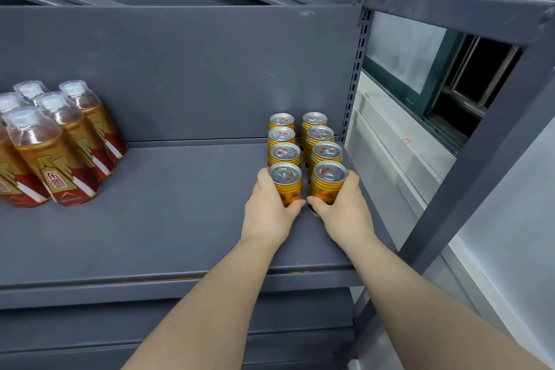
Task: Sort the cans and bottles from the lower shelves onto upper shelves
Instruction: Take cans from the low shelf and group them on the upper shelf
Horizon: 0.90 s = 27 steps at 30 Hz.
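Head view, nearest first: two bare forearms reach over the front lip (150,282) of a grey shelf (180,213). The left hand (270,210) is curled round the near left can (285,182), thumb across its front. The right hand (341,209) wraps the near right can (327,186) the same way, and the two thumb tips almost meet between the cans. Both cans stand about upright, just beside each other at the near end of two columns; whether their bases rest on the shelf or hang just off it I cannot tell.

My reading is that a pair is being set down to lengthen the columns (a pick-up would look much the same). If so, the next move calls for loosening both grips and drawing the hands straight back toward the lip, without nudging the row behind.

Behind them six more cans (285,155) run in pairs toward the back panel (180,69). The right column sits close to the shelf's right edge and the perforated upright (354,84), so the right hand has little side room there. To the left, bare shelf lies open as far as the cluster of bottles (54,147), well apart from the cans.
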Available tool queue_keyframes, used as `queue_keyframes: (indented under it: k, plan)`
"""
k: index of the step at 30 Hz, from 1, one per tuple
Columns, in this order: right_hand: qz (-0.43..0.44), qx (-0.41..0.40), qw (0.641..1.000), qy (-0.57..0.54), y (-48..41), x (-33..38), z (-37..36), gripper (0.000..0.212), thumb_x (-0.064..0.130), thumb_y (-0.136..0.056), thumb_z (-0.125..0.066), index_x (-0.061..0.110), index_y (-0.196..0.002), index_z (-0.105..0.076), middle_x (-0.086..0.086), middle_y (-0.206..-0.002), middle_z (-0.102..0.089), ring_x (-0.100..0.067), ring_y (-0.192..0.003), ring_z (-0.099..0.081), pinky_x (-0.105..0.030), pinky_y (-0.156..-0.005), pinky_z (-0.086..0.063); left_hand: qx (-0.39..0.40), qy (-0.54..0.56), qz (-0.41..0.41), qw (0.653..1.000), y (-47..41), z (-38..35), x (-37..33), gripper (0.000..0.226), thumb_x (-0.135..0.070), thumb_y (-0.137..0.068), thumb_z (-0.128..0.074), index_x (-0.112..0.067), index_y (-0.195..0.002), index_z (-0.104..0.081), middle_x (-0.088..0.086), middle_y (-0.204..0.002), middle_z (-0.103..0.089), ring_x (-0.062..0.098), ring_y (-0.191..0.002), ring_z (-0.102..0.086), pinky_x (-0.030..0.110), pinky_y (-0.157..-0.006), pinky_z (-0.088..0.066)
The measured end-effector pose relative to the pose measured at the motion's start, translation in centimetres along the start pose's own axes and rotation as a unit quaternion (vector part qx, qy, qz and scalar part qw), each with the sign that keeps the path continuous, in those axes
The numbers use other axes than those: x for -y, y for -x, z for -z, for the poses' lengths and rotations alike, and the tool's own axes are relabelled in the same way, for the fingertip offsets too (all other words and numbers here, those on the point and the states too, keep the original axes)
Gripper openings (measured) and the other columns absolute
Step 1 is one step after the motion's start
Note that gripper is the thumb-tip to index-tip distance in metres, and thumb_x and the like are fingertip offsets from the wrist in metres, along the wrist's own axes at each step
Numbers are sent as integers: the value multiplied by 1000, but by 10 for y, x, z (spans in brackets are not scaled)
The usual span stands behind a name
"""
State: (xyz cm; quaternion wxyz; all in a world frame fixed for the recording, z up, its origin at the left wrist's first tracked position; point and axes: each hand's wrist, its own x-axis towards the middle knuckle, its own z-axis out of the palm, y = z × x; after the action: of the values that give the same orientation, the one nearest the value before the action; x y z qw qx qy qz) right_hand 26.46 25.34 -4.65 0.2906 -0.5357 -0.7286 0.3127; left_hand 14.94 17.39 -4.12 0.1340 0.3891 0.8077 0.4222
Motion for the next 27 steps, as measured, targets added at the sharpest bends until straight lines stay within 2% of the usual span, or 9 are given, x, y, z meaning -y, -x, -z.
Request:
queue_keyframes:
  k: [4, 7, 9, 12, 16, 20, 27]
  plan:
    - [-5, 9, 1000, -1, -1, 2, 2, 87, 40, -80, -81, 22, -146, -26, -2, -144, -48, -24, -128, -53, -40, -97, -50, 4, -2, 8, 1000, 0, 1, -3, 82, -41, -79, -83, -24, -141, -32, -1, -142, -51, 20, -125, -56, 35, -99, -50]
    - [-15, 38, 999, 2, 1, 2, 7, 98, 45, -78, -82, 22, -151, -21, -2, -150, -43, -25, -134, -48, -43, -103, -48, 26, 2, 8, 1000, 1, 4, -5, 92, -47, -76, -83, -23, -145, -28, 0, -144, -49, 23, -129, -53, 37, -100, -48]
    - [-31, 52, 998, 11, 6, 0, 9, 108, 48, -77, -81, 21, -156, -12, -3, -158, -34, -27, -141, -40, -46, -109, -44, 45, 4, 9, 999, 2, 8, -4, 104, -49, -73, -84, -23, -152, -21, 1, -152, -42, 24, -136, -47, 40, -105, -45]
    - [-46, 57, 997, 31, 18, -3, 12, 110, 48, -81, -77, 19, -159, -5, -5, -163, -23, -27, -147, -31, -44, -112, -37, 56, -24, 19, 998, 6, 14, -1, 116, -49, -75, -83, -23, -159, -5, 3, -161, -30, 27, -144, -37, 45, -111, -40]
    - [-49, 57, 996, 55, 40, -2, 9, 101, 49, -84, -74, 19, -158, -13, -4, -162, -25, -26, -147, -31, -43, -113, -38, 51, -86, 25, 995, 19, 27, 9, 106, -52, -83, -75, -21, -159, -8, 5, -163, -27, 28, -145, -36, 43, -111, -41]
    - [-10, 41, 993, 107, 66, 10, 4, 85, 50, -91, -65, 22, -157, -20, -2, -161, -30, -23, -147, -32, -44, -113, -41, 59, -188, -36, 980, 38, 49, 22, 89, -55, -92, -62, -16, -158, -16, 6, -163, -27, 26, -148, -31, 40, -116, -33]
    - [79, 72, 979, 176, 123, 49, -11, 71, 45, -101, -51, 20, -158, -18, -3, -165, -21, -22, -152, -17, -41, -122, -24, 84, -286, -142, 944, 75, 98, 51, 72, -51, -101, -48, -15, -157, -22, 9, -165, -23, 28, -151, -23, 43, -124, -21]
